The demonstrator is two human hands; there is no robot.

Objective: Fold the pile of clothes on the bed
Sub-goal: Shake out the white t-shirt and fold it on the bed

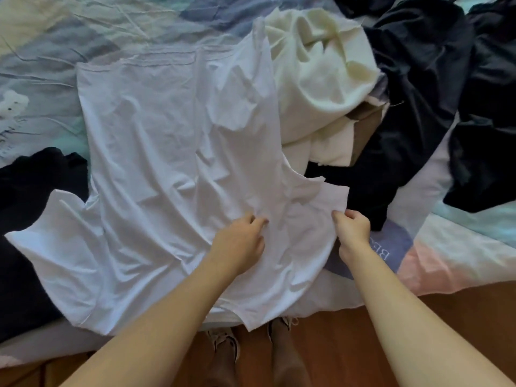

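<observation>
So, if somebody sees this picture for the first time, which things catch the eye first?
First, the white T-shirt spread flat across the middle of the bed, with the left hand on its near part and the right hand pinching its right sleeve. Next, beyond that sleeve, the crumpled cream garment beside dark clothes on the right.

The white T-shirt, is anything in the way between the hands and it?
No. Both hands are already on the white T-shirt: the right hand pinches its sleeve edge, and the left hand grips its cloth. Nothing lies between them.
</observation>
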